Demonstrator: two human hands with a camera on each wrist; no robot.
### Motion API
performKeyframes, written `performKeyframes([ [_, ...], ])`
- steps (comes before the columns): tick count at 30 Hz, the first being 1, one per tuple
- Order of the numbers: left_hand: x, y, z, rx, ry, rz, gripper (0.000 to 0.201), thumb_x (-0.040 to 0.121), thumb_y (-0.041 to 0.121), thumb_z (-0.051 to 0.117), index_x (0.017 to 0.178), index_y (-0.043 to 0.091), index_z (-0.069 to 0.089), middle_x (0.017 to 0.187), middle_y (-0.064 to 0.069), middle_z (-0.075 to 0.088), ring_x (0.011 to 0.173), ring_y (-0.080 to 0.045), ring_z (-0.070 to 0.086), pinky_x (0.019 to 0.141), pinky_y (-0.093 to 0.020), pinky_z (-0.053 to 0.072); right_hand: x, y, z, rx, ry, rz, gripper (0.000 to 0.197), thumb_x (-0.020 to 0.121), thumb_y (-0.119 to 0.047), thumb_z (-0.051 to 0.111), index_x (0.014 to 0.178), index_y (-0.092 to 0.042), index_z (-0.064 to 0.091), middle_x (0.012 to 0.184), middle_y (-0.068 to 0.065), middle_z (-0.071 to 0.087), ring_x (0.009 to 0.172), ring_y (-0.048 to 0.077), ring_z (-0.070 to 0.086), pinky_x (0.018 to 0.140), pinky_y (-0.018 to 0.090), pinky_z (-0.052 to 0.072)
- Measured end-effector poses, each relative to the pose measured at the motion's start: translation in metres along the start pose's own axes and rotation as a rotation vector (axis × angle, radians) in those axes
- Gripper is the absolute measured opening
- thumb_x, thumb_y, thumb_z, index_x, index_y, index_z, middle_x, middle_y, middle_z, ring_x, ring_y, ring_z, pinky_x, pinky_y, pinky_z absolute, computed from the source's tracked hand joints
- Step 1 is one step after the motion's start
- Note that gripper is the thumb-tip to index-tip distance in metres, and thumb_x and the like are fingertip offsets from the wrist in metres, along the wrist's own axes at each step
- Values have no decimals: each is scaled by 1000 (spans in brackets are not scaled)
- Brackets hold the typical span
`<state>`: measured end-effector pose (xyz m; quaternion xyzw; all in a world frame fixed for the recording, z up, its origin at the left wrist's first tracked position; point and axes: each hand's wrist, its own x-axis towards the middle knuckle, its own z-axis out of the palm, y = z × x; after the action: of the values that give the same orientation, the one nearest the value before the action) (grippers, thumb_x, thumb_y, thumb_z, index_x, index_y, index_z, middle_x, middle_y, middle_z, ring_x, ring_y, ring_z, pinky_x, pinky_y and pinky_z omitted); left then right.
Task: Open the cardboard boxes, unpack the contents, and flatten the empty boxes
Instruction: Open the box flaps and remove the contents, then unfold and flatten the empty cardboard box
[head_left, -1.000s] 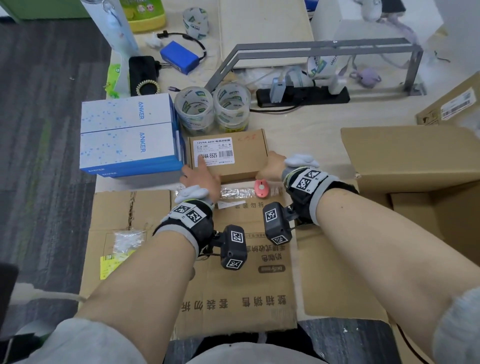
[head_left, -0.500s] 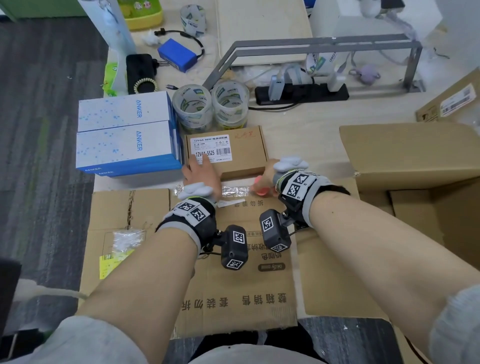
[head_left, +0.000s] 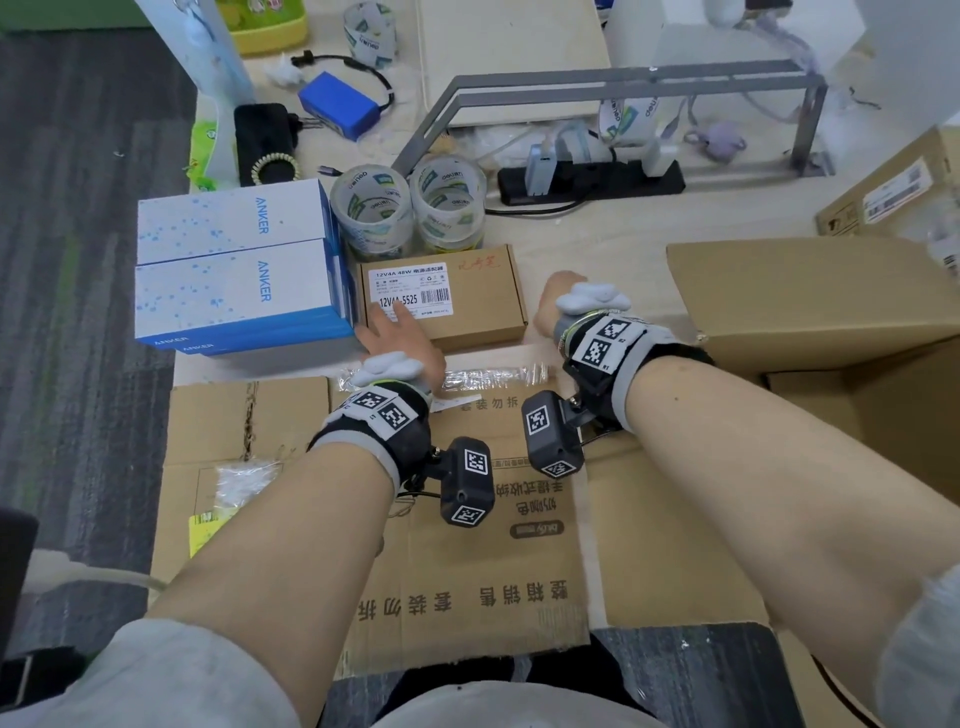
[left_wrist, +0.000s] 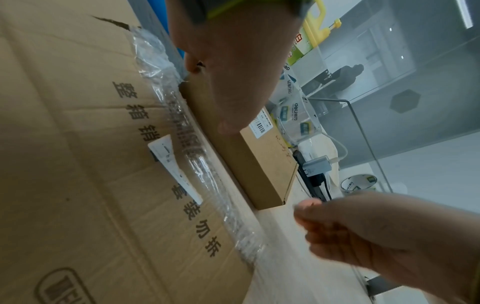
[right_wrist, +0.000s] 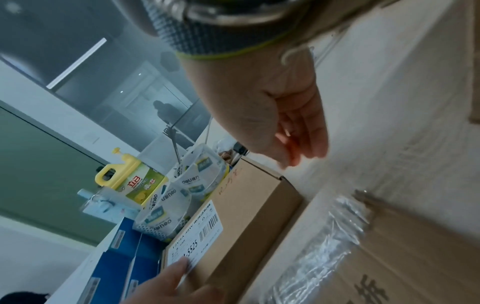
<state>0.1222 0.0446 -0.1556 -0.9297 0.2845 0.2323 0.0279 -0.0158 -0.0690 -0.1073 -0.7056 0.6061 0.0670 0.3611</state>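
Note:
A small brown cardboard box (head_left: 467, 291) with a white barcode label lies shut on the table. My left hand (head_left: 400, 335) rests flat on its near left corner, one finger on the label; the right wrist view shows that fingertip (right_wrist: 179, 267) on the label. My right hand (head_left: 550, 306) hovers just right of the box, fingers curled (right_wrist: 293, 131) around a small pink tool that barely shows between them. Under my forearms lies a flattened carton (head_left: 467, 571) with printed characters. A large open cardboard box (head_left: 831, 312) stands at the right.
Two blue-and-white Anker boxes (head_left: 234, 270) touch the small box's left side, with two tape rolls (head_left: 374, 208) behind it. A crinkled clear plastic strip (head_left: 493, 376) lies along the carton's far edge. A black power strip (head_left: 587, 182) and a grey metal frame (head_left: 623, 83) sit further back.
My right hand left the box's right edge, dropped onto the pink tool on the flattened carton, then rose beside the box. The tool is gone from the carton. My left hand stayed on the box.

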Motion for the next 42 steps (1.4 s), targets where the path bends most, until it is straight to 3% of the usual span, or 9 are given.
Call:
performKeyframes([
  [4, -7, -2, -1, -7, 48, 38, 73, 93, 26, 53, 152, 21, 11, 159, -8, 6, 144, -30, 10, 112, -43, 21, 3, -14, 2, -72, -38, -102, 29, 85, -19, 63, 111, -6, 62, 107, 15, 66, 90, 27, 66, 74, 32, 56],
  [8, -9, -4, -2, 38, 75, 76, 74, 91, 25, 56, 152, 17, 15, 158, -5, 14, 141, -28, 18, 110, -40, 24, 4, -13, 11, -70, -111, -116, 33, 82, -18, 68, 111, -6, 60, 92, 8, 64, 60, 10, 55, 46, 15, 39],
  [13, -18, -3, -11, 21, 84, 110, 69, 90, 23, 59, 148, 15, 23, 156, -6, 20, 140, -26, 22, 109, -38, 26, -4, -15, -4, -102, -10, -137, 41, 79, -27, 73, 112, -6, 62, 112, 15, 64, 100, 30, 64, 72, 28, 49],
  [17, -34, 9, -27, -62, 125, 186, 57, 89, 19, 55, 142, 17, 35, 154, -6, 23, 138, -28, 24, 107, -42, 27, -16, -15, -30, -162, 58, -181, 39, 84, -25, 67, 117, -6, 61, 119, 14, 61, 109, 31, 59, 72, 26, 38],
  [26, -119, 106, -92, -213, 215, 574, 29, 95, 21, 45, 120, 14, 58, 136, -12, 45, 124, -31, 40, 99, -37, 33, -71, 20, -123, -276, 241, -180, 27, 89, -19, 54, 108, -5, 68, 106, 10, 69, 96, 26, 65, 83, 30, 50],
  [32, -179, 169, -90, -184, 224, 673, 29, 95, 19, 42, 114, 11, 63, 125, -13, 51, 106, -31, 55, 86, -36, 42, -102, 89, -174, -238, 339, -103, 27, 92, -19, 52, 110, -4, 65, 110, 10, 66, 102, 27, 62, 88, 32, 46],
  [35, -212, 198, -74, -180, 195, 712, 29, 95, 22, 44, 116, 10, 58, 124, -11, 47, 101, -30, 56, 77, -33, 40, -113, 137, -198, -245, 359, -60, 20, 91, -22, 52, 97, -6, 62, 93, 10, 63, 86, 26, 59, 69, 28, 45],
  [37, -232, 216, -60, -174, 166, 716, 33, 95, 23, 45, 124, 8, 48, 127, -12, 42, 100, -30, 56, 75, -34, 38, -116, 175, -210, -211, 357, -33, 12, 90, -26, 53, 90, -14, 55, 84, 7, 55, 76, 23, 50, 53, 24, 33],
  [42, -244, 228, -39, -295, 169, 508, 48, 94, 15, 49, 136, 1, 33, 139, -19, 37, 120, -37, 46, 92, -41, 40, -106, 248, -226, -76, 396, 20, 37, 89, -25, 57, 121, -6, 59, 121, 16, 59, 88, 19, 46, 60, 23, 33],
])
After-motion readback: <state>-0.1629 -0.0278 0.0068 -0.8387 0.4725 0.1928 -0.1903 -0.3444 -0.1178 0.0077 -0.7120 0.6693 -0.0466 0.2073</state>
